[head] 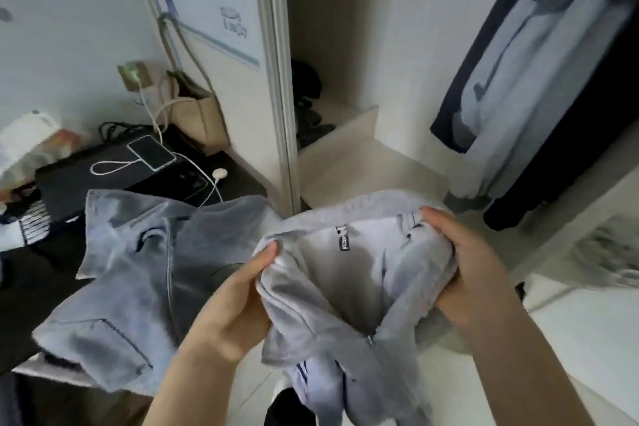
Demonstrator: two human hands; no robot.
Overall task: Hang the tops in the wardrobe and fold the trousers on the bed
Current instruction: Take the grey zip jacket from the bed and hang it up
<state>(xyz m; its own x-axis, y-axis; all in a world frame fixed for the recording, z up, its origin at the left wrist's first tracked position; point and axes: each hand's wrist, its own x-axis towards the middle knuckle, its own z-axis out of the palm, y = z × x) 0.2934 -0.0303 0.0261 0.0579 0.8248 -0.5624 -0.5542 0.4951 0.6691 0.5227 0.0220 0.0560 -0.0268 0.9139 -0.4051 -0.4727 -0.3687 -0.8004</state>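
Observation:
I hold a light grey zip-up top (345, 290) in front of me at the collar, its inner black label facing up. My left hand (235, 308) grips the collar's left side and my right hand (473, 266) grips the right side. The rest of the top hangs down below my hands. A blue-grey velvety garment with dark piping (138, 270) lies spread on the bed (41, 287) to the left. The open wardrobe (345, 135) stands ahead, with a dark and white garment (525, 62) hanging at the right.
A dark bedside surface (103, 176) at the left carries a phone (152, 152) on a white charging cable, plus bags and a beige tote (200, 114) against the wall. The wardrobe's sliding door frame (280, 79) stands in the middle. Pale floor (587, 339) lies at the right.

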